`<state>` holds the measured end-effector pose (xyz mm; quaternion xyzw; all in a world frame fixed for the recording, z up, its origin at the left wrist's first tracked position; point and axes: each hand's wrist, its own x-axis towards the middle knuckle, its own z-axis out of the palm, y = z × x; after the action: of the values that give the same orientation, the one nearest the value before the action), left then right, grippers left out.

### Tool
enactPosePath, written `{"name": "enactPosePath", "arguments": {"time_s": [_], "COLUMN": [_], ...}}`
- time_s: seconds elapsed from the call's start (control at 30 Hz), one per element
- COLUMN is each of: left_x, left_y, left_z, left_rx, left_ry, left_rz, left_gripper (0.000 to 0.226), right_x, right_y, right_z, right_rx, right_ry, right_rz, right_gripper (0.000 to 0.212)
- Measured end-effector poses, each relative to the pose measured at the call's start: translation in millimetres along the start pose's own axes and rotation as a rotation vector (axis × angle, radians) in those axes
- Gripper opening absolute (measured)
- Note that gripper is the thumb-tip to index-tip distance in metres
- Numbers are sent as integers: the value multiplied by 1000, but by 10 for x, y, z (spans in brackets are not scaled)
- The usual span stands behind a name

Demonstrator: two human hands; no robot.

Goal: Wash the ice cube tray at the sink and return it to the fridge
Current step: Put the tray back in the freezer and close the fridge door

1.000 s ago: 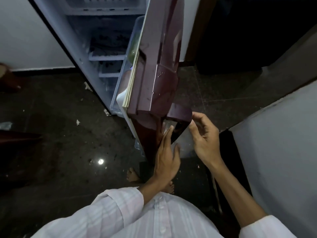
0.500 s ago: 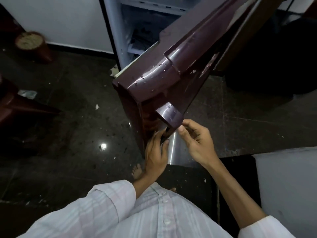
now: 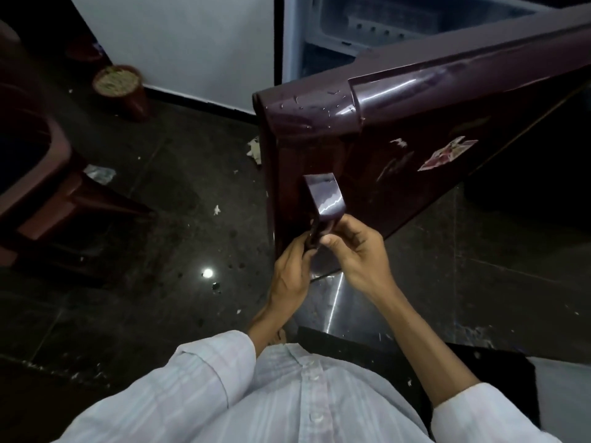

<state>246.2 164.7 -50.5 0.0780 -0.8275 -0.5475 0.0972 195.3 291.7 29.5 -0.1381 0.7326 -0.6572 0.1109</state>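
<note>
Left hand (image 3: 289, 276) is up against the lower end of the door handle (image 3: 324, 203), fingers curled round its left edge, thumb side hidden; it grips the handle. Right hand (image 3: 355, 251) is on the handle from the right, fingers bent and pinched on the bottom end just beside the left hand; the two hands nearly touch there. Both closed on the handle, neither spread flat.

Ice cube tray: not visible anywhere in view, so can't say where it sits. The fridge (image 3: 335, 27) is at top, cabinet open, pale interior with a ribbed back wall showing, shelf detail too dim to read. The fridge door (image 3: 415, 129) is glossy maroon, swung out toward the camera, water drops on its top edge, a torn sticker (image 3: 446, 153) on the front face.

Edges and room: door's free corner points at the left, over the dark tiled floor (image 3: 166, 251), which has white scraps and a light reflection. A brown plastic chair (image 3: 41, 187) stands at far left, well apart from the door. A small round pot (image 3: 120, 87) sits by the white wall (image 3: 179, 43). White surface at bottom right, near the right sleeve (image 3: 479, 414). Open floor between chair and door.
</note>
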Motion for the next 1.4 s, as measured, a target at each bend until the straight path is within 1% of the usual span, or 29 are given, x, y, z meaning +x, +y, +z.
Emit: {"name": "enactPosePath", "arguments": {"time_s": [0.17, 0.33, 0.47, 0.53, 0.67, 0.87, 0.97, 1.17, 1.3, 1.4], "left_x": [482, 904, 1236, 1426, 1781, 2250, 2473, 2828, 2973, 3001], "left_y": [-176, -263, -306, -339, -320, -293, -323, -328, -397, -431], "left_z": [-214, -329, -400, -456, -535, -524, -509, -549, -613, -625], "left_rx": [41, 84, 103, 115, 142, 172, 147, 150, 172, 187], "left_ry": [19, 67, 100, 79, 51, 97, 86, 15, -34, -50], "left_rz": [25, 71, 59, 61, 12, 3, -5, 10, 25, 49], "left_gripper": [34, 33, 34, 29, 27, 28, 33, 32, 31, 30], "right_x": [489, 964, 1329, 1514, 1886, 2411, 2623, 2930, 2995, 2968], "right_y": [0, 12, 31, 56, 64, 111, 128, 140, 163, 177], "right_z": [225, 339, 383, 405, 420, 395, 381, 355, 363, 401], "right_rx": [-24, -37, -62, -60, -88, -132, -139, -164, -191, -199], "right_ry": [23, 30, 28, 42, 44, 49, 60, 99, 116, 162], "right_rz": [-12, -19, -50, -54, -58, -76, -68, -65, -66, -67], "right_gripper": [20, 24, 26, 28, 30, 40, 41, 41, 43, 40]}}
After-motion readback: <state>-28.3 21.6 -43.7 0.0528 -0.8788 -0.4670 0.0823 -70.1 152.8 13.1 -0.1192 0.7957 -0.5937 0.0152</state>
